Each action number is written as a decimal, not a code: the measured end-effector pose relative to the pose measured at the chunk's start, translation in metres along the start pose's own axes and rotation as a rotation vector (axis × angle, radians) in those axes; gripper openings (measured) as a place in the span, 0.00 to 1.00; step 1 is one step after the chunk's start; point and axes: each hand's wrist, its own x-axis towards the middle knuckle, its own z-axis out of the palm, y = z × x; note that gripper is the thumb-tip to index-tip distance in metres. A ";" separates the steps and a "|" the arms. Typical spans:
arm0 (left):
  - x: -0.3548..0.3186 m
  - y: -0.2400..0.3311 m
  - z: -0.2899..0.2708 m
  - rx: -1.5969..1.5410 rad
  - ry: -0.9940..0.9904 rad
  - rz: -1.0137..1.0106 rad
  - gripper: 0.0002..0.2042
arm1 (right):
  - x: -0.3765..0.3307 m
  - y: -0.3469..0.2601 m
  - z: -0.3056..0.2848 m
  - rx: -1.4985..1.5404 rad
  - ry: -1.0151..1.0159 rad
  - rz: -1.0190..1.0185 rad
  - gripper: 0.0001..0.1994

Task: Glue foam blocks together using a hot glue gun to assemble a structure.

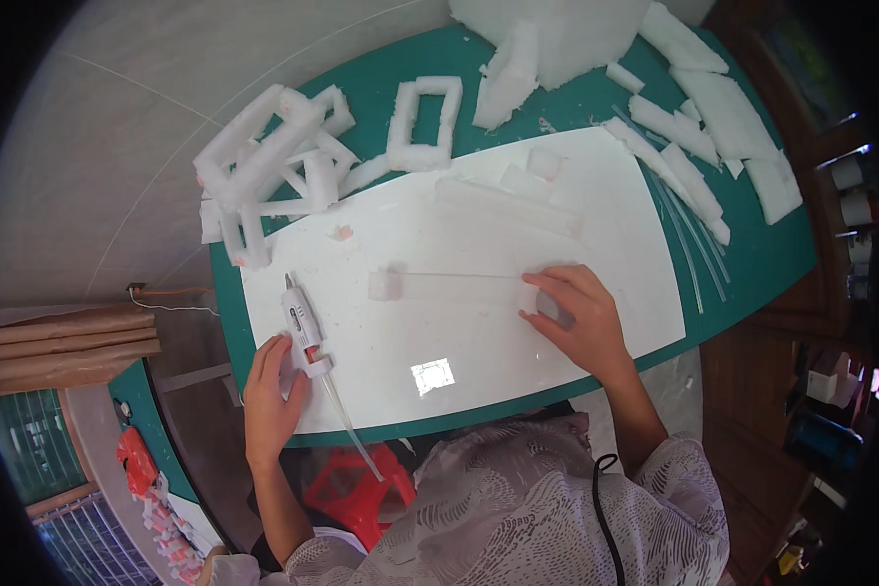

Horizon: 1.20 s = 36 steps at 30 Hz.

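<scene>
Strip (459, 286): white foam, straight, matte, with a squarish foam block (385, 285) at its 9 o'clock end. It lies on a smooth, glossy white sheet (498, 356) covering part of the green surface (381, 73). The right-hand grip (591, 320), at 3 o'clock, pinches the opposite end between thumb and index finger. At 8 o'clock, the left-hand grip (272, 402) adjoins a white plastic glue gun (303, 320); its closure cannot be determined.

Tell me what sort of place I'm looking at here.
Probably a small craft workspace, perhaps in a home: a glue gun lies on a white sheet covering part of a green table, with white foam pieces around it.
</scene>
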 end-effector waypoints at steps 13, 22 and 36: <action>0.010 -0.014 -0.014 -0.015 -0.183 0.003 0.30 | 0.002 0.001 0.001 -0.008 0.008 -0.015 0.21; 0.032 0.013 -0.051 0.063 -0.076 0.148 0.20 | 0.001 0.001 0.003 -0.008 0.025 -0.021 0.20; 0.173 0.186 0.056 0.066 -0.175 0.925 0.14 | -0.001 0.007 0.004 -0.006 0.018 -0.070 0.18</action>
